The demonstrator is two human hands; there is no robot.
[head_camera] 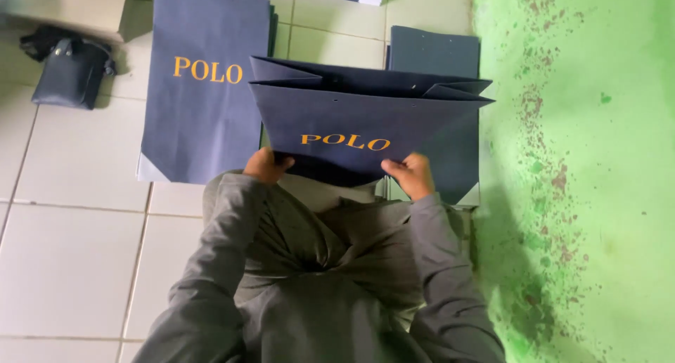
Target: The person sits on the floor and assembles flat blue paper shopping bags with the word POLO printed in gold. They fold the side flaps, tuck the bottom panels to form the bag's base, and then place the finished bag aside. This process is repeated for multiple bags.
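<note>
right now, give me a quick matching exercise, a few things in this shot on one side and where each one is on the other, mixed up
Things:
1. open navy paper bag
2. flat navy bag
3. small dark shoulder bag
4. green wall

Places:
A. along the right edge of the view
B. held at its lower edge by the left hand and right hand
C. on the tiles at upper left
D. lying flat on the floor, left of the held bag

Pairs: 1-B, 2-D, 3-C, 4-A

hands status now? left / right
Left hand: closed on the bottom edge of the navy paper bag.
Right hand: closed on the same bag's bottom edge.
</note>
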